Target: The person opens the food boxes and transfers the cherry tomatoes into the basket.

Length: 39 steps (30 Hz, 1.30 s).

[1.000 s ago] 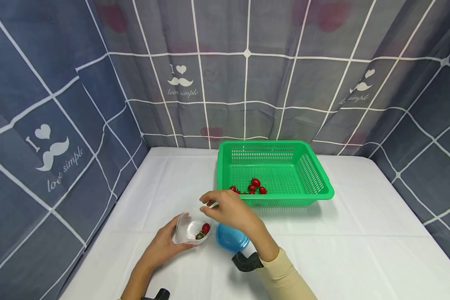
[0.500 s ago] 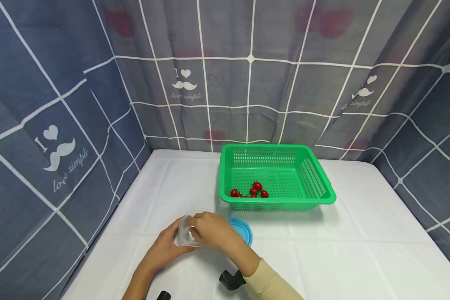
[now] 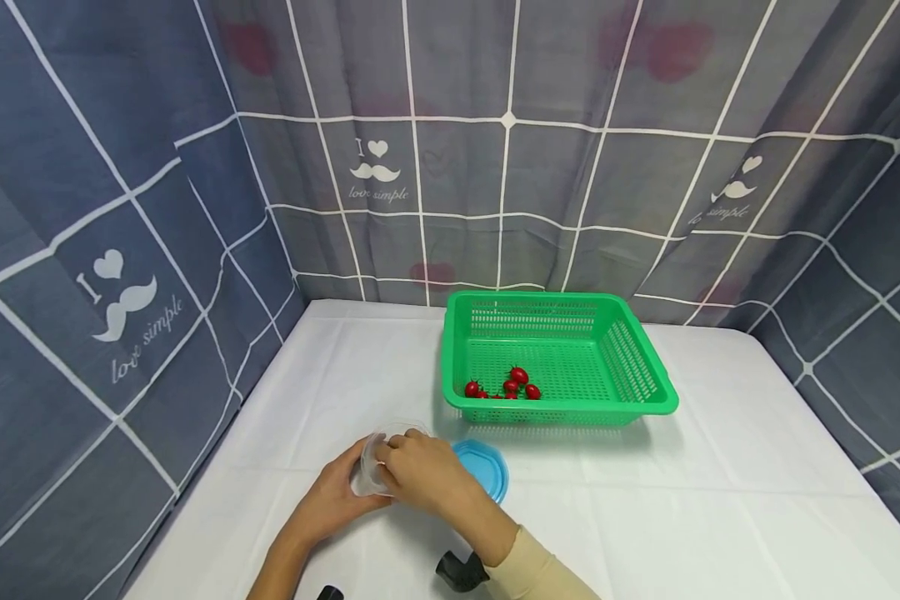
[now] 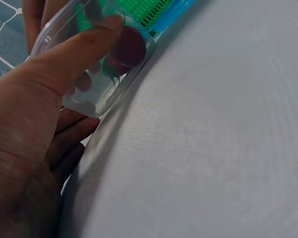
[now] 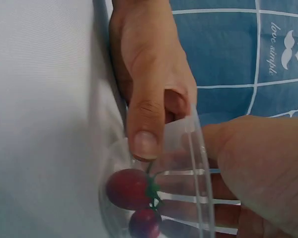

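Observation:
A clear plastic container (image 3: 370, 468) is tilted towards the right hand. My left hand (image 3: 336, 485) grips it, the thumb on the near wall in the left wrist view. Two red cherry tomatoes (image 5: 130, 189) with green stems lie inside. My right hand (image 3: 423, 472) reaches into the mouth, its fingers extended and spread beside the tomatoes, seen partly through the clear wall in the right wrist view. The head view hides the tomatoes behind the right hand. A blue lid (image 3: 483, 468) lies on the table just right of the container.
Behind the container stands a green perforated basket (image 3: 560, 412) with several cherry tomatoes (image 3: 519, 375) at its front left. A white cloth (image 3: 690, 492) covers the table. Grey-blue checked curtains (image 3: 461, 167) hang at the back and sides.
My right hand has come down and left from above the container into its mouth, uncovering the basket's front edge. The left hand keeps its grip. The head view has shifted slightly.

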### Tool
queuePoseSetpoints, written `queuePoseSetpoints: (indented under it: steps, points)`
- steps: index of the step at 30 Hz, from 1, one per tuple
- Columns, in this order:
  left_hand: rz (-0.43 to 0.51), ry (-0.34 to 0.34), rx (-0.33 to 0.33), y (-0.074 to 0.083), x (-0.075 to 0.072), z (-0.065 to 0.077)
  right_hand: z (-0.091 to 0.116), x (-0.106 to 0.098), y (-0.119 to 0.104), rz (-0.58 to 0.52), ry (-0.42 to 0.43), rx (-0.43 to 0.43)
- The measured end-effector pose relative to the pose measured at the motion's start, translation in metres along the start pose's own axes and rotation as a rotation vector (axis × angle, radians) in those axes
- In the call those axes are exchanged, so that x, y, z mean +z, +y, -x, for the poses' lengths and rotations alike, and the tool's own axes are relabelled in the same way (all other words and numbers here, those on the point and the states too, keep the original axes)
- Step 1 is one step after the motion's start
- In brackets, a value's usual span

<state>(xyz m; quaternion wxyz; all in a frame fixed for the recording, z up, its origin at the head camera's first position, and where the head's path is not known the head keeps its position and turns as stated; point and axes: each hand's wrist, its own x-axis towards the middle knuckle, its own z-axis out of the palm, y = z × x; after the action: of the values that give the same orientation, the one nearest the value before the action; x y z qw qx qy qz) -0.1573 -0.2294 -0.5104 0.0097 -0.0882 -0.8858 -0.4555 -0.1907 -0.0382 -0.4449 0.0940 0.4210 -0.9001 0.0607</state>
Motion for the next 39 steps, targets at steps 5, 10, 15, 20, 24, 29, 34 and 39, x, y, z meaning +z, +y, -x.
queuePoseSetpoints:
  steps: [5,10,15,20,24,29,34,39]
  points:
    - [0.008,-0.001,0.000,0.001,0.000,0.001,-0.001,0.004,-0.002,-0.090,-0.045,-0.005]
    - [0.005,-0.007,0.010,0.000,-0.001,0.001,-0.004,0.005,0.001,-0.253,-0.066,-0.011]
    - [-0.018,0.003,0.010,0.000,-0.001,0.002,-0.005,0.007,0.006,-0.315,-0.063,-0.058]
    - [-0.042,0.031,0.039,-0.001,0.000,0.001,-0.008,0.008,0.009,-0.369,-0.043,-0.066]
    - [-0.030,0.026,0.034,-0.002,0.001,0.001,-0.009,0.008,0.009,-0.351,-0.045,-0.044]
    - [-0.028,0.013,0.030,-0.002,0.002,0.002,-0.007,0.010,0.007,-0.331,-0.039,-0.026]
    - [-0.029,0.014,0.036,-0.001,0.001,0.002,-0.009,0.012,0.010,-0.301,0.014,-0.042]
    - [-0.031,0.020,0.033,-0.001,0.000,0.000,-0.010,0.012,0.014,-0.306,0.056,-0.062]
